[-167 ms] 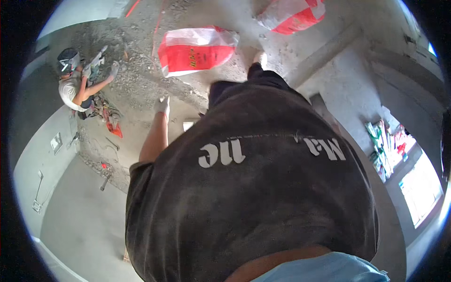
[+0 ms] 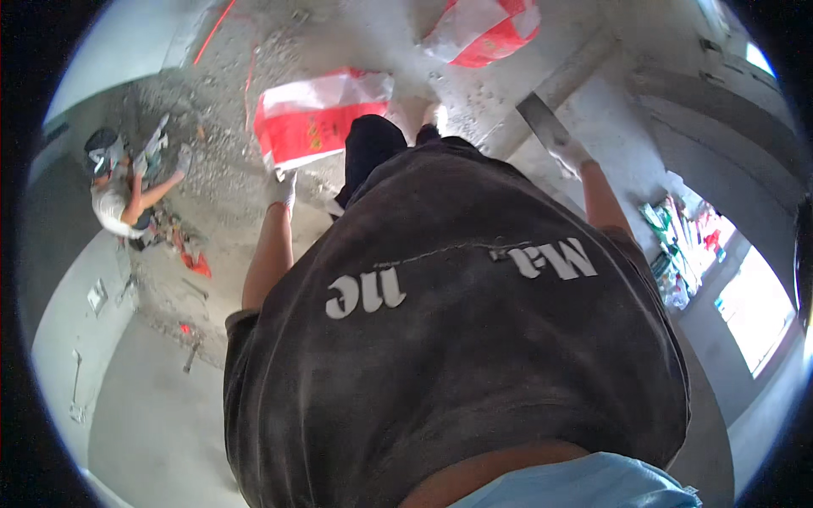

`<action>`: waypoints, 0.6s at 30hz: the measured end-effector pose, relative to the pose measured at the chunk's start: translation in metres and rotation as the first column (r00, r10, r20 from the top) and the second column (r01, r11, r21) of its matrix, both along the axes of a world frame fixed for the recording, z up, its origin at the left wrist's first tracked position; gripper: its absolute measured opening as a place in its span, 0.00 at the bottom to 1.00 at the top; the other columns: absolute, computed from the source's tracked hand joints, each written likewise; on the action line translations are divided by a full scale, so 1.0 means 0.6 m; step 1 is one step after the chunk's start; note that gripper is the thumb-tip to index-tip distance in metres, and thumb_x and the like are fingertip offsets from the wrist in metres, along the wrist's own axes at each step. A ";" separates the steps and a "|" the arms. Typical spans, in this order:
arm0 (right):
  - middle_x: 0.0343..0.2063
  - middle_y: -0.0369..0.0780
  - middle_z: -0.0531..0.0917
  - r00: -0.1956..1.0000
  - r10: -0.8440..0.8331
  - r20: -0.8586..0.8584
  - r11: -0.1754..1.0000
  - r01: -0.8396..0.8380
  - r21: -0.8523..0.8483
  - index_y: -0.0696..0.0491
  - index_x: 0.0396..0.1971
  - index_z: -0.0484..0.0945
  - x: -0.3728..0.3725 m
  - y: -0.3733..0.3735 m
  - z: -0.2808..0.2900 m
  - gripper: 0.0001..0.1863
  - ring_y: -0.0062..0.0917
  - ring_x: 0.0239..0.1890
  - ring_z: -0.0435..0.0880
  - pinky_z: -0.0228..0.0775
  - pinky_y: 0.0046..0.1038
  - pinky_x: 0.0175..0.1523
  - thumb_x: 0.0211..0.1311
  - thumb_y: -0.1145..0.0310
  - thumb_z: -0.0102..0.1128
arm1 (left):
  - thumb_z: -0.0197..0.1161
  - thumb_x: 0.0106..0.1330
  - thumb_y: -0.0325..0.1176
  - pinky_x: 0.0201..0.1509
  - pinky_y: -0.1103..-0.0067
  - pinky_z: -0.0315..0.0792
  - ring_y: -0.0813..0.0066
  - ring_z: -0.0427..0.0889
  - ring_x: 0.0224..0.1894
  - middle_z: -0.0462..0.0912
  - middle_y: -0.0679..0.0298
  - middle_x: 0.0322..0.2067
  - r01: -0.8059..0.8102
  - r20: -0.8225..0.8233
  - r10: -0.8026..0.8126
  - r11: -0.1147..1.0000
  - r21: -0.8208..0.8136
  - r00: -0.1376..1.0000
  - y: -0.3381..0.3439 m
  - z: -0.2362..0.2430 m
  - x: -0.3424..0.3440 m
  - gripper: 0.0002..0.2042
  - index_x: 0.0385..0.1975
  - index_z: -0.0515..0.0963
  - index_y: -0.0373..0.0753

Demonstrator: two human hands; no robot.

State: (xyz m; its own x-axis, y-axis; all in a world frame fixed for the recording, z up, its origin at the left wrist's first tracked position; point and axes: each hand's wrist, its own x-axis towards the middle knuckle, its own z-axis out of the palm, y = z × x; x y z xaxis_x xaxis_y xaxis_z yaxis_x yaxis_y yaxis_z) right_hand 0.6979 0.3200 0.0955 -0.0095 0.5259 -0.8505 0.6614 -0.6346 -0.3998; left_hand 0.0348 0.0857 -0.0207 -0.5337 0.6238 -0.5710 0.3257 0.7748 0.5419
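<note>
My right hand, in a pale glove, grips a trowel with a flat, dark grey rectangular blade that points up and to the left. On the left, my gloved left hand hangs low at the near corner of a red and white sack. Its fingertips meet or overlap that corner; whether they close on it is too small to make out. The sack lies on the rough floor ahead of my legs. My dark shirt covers most of the lower middle.
Another red and white sack stands farther ahead. At left a co-worker in a helmet crouches with a tool over rubble. Colourful bundled material lies by a bright opening at right. A hammer-like tool rests at lower left.
My right hand and trowel have swung out into full view from beside my body. My left knee has come forward. The view has shifted, and the near sack's corner is now closer to my left hand.
</note>
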 end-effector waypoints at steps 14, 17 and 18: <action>0.16 0.32 0.74 0.880 0.401 0.256 0.916 -0.395 -0.075 0.51 0.28 0.78 -0.150 0.419 -0.014 0.13 0.19 0.17 0.73 0.64 0.26 0.22 0.61 0.56 0.62 | 0.69 0.48 0.66 0.67 0.66 0.66 0.50 0.70 0.65 0.69 0.41 0.62 -0.260 -0.218 0.186 0.887 -0.383 0.958 0.201 -0.200 -0.152 0.52 0.63 0.65 0.26; 0.14 0.31 0.72 0.841 0.458 0.289 0.889 -0.436 -0.140 0.49 0.26 0.76 -0.191 0.506 0.025 0.12 0.18 0.13 0.69 0.62 0.26 0.18 0.61 0.58 0.62 | 0.67 0.44 0.71 0.67 0.65 0.66 0.52 0.71 0.65 0.69 0.43 0.63 -0.259 -0.246 0.158 0.847 -0.465 0.956 0.302 -0.241 -0.188 0.56 0.65 0.64 0.29; 0.13 0.30 0.72 0.837 0.446 0.316 0.890 -0.377 -0.256 0.48 0.25 0.75 -0.221 0.539 0.038 0.11 0.17 0.12 0.68 0.61 0.25 0.17 0.61 0.59 0.62 | 0.67 0.43 0.72 0.68 0.66 0.66 0.53 0.71 0.65 0.69 0.44 0.63 -0.226 -0.129 0.186 0.823 -0.521 0.974 0.319 -0.251 -0.204 0.56 0.65 0.63 0.29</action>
